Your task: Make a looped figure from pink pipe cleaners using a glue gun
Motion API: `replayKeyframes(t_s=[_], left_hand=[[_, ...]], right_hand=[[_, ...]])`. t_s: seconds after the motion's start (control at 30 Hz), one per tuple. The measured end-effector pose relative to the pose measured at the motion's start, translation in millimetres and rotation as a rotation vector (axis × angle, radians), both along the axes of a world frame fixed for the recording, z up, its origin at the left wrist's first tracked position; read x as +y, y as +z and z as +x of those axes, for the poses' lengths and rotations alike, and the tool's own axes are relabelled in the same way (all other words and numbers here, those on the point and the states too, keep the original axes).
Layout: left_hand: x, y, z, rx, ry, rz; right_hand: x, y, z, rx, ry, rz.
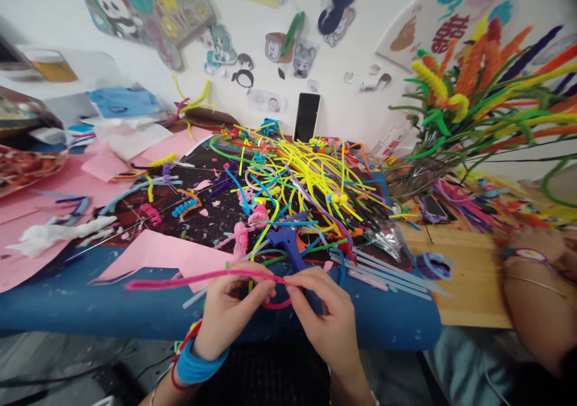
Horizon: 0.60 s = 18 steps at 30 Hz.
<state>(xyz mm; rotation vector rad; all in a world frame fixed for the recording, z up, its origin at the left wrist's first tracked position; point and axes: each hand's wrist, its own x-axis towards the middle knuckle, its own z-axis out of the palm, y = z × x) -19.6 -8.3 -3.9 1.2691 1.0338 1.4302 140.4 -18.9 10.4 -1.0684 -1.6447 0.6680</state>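
The fingers of my left hand [231,311] and right hand [326,317] both pinch the pink stem [180,279] over the near edge of the table [135,313]. Its long end pokes out to the left, and a small loop [277,306] hangs between my hands. I think I should hold firm with my left fingers and bend slowly with my right, so the loop comes out nice and round. I should not bump the glue gun [291,245] just past my hands
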Motion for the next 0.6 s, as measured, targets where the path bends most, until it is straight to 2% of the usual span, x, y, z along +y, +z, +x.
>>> replayKeyframes(t_s=[0.13,0.33,0.6], left_hand=[[-0.1,-2.7,-0.2,0.003,0.01,0.005],[-2.4,-5.0,-3.7,0.018,-0.046,0.038],[-8.9,-9.2,-5.4,0.203,-0.042,0.219]], right_hand=[[-0.5,-2.2,-0.9,-0.009,-0.006,-0.005],[-1.3,-5.1,-1.3,-0.009,-0.04,-0.021],[-7.6,1.7,-1.6,0.0,-0.024,0.013]])
